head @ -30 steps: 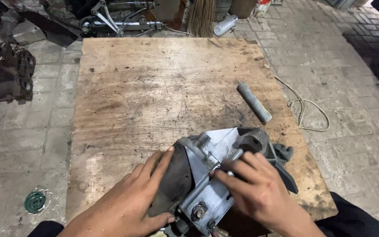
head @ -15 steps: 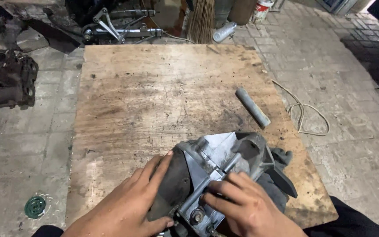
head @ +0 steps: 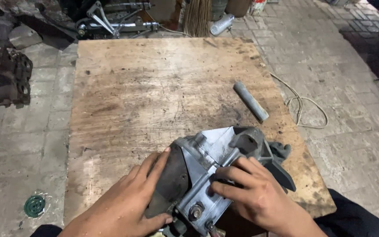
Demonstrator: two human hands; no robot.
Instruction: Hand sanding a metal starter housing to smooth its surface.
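Note:
A grey metal engine mount bracket (head: 218,151) with a black rubber block lies at the near edge of a worn plywood board (head: 163,87). My left hand (head: 130,202) lies flat against the bracket's dark left side and wraps its lower end. My right hand (head: 253,195) rests on the bracket's right side, fingertips pinched on a small dark part near its middle. Two bolts stick out of the bracket's near end, between my hands.
A short grey metal tube (head: 251,101) lies on the board's right side. A pale cord (head: 305,109) loops on the paving to the right. A dark engine casting (head: 1,77) sits at left, a green round cap (head: 35,205) below it, metal parts and a broom at the back.
My right hand has slid from the bracket's top edge down toward its middle. The left hand stays pressed on the left side.

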